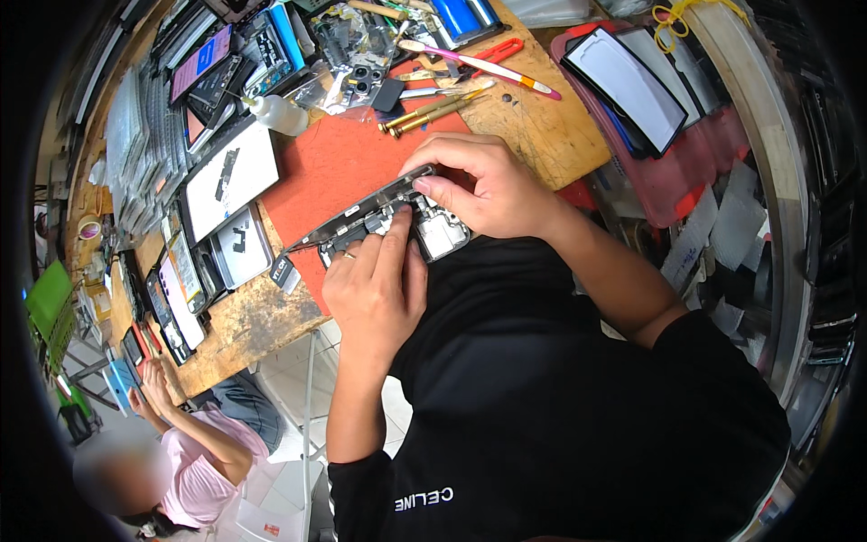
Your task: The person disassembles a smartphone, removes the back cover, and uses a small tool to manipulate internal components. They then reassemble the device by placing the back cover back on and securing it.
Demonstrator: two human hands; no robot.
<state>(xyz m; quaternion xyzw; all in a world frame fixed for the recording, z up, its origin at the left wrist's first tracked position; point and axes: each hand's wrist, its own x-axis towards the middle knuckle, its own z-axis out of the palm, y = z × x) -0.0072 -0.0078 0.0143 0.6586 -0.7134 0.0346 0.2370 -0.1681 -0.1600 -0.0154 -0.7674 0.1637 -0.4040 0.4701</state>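
An opened phone [442, 233] with its inner parts showing lies over the red mat [305, 146], its dark display panel [361, 205] raised at an angle. My right hand [479, 185] grips the upper right end of the panel, thumb on the inner side. My left hand [375, 289] is on the phone's lower side, index finger pressed onto the inner parts near the panel's hinge line, other fingers curled against it. A small dark labelled piece [285, 275] lies by the mat's left edge. Brass screwdrivers [424, 116] lie above my right hand.
A white dropper bottle [278, 115], tools and parts crowd the wooden bench [253, 334]'s back. Trays [230, 167] and phones [173, 303] fill the left. A red bin [659, 190] with screens stands right. A co-worker in pink [203, 465] sits at lower left, hands [158, 393] at a blue device.
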